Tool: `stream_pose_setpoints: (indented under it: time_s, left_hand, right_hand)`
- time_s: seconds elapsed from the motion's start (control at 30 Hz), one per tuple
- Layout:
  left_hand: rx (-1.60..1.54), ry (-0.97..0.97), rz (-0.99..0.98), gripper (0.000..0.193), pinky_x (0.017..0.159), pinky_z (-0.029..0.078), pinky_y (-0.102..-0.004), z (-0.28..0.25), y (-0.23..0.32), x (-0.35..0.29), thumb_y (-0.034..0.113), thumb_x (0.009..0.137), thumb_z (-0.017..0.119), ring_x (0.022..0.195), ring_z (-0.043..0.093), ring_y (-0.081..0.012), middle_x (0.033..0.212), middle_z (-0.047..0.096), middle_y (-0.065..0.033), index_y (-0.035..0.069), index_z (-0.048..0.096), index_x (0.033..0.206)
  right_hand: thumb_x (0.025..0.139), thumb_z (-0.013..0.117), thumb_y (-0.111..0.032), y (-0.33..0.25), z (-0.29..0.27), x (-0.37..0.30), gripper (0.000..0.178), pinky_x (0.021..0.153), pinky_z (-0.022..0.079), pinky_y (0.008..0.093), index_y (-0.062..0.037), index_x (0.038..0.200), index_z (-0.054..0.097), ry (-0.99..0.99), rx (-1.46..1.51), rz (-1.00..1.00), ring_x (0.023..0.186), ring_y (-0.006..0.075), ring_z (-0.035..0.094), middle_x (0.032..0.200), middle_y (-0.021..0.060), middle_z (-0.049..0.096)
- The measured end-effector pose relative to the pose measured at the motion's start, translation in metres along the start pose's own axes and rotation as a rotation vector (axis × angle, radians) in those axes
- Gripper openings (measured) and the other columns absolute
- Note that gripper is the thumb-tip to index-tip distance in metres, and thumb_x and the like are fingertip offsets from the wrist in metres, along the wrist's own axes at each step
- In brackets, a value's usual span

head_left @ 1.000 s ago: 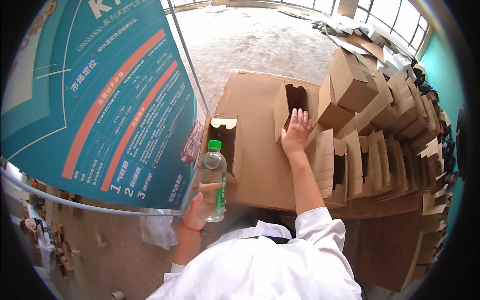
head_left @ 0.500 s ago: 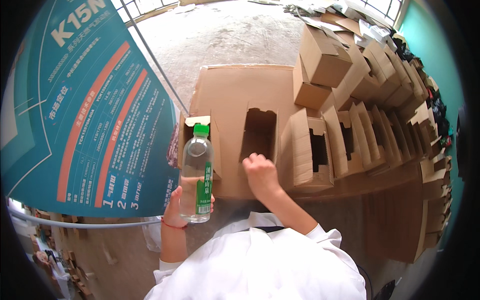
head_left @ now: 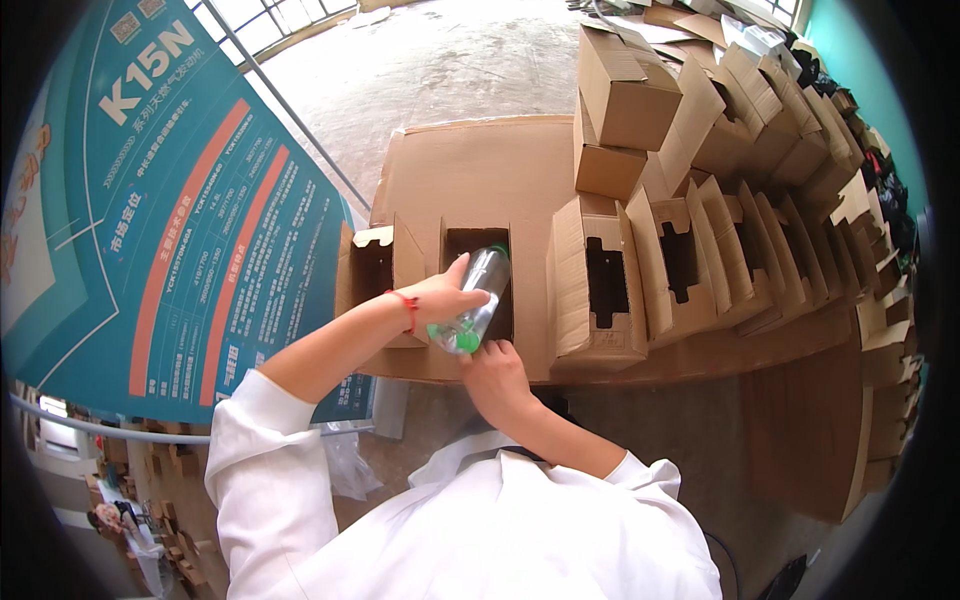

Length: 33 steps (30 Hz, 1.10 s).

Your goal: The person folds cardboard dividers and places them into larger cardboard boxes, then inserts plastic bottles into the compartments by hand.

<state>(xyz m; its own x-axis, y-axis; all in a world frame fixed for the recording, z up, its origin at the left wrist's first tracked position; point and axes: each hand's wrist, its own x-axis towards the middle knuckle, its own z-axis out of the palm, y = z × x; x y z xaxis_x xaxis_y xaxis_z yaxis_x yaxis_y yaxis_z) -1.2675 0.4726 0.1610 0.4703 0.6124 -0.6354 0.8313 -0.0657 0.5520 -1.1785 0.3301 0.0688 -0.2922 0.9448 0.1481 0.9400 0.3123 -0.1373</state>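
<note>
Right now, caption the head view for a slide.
Left hand slides a clear plastic bottle base-first into an open cardboard box; right hand at its green cap.

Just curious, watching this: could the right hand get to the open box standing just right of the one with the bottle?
Probably yes. The right hand sits at the bottle cap by the table edge, and the neighbouring open box stands close beside it with nothing between them. It would have to leave the bottle first.
</note>
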Motion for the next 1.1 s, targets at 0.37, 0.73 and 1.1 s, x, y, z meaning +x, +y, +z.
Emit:
stream_pose_setpoints:
  time_s: [0.37,0.73,1.1]
  left_hand:
    - [0.519,0.097,-0.210,0.082,0.099,0.045,-0.0424,0.077,-0.021,0.111,0.045,0.090,0.055,0.125,0.049,-0.0396,0.145,0.033,-0.0297,0.025,0.007,0.154]
    - [0.002,1.040,0.517,0.031,0.087,0.049,-0.0376,0.058,-0.045,-0.011,0.020,0.088,0.063,0.099,0.062,-0.0295,0.106,0.065,-0.0134,0.005,0.062,0.115]
    - [0.370,1.218,0.184,0.016,0.100,0.040,-0.0414,0.074,-0.130,-0.023,0.021,0.076,0.073,0.084,0.064,-0.0241,0.080,0.068,-0.0068,0.006,0.068,0.076]
  right_hand:
    - [0.076,0.058,-0.009,0.017,0.010,-0.009,0.037,0.087,0.045,0.0314,0.0008,0.112,0.058,0.273,-0.021,-0.037,0.082,0.0203,0.058,0.086,0.0073,0.059]
    - [0.073,0.068,-0.010,0.043,0.009,-0.009,0.044,0.101,0.040,0.0368,-0.0040,0.115,0.058,0.391,0.230,-0.124,0.094,0.0218,0.060,0.095,0.0065,0.063]
    - [0.070,0.061,-0.001,0.050,0.009,0.020,0.009,0.108,0.032,0.0438,-0.0095,0.070,0.056,0.324,0.042,-0.090,0.078,0.0216,0.057,0.066,0.0057,0.054]
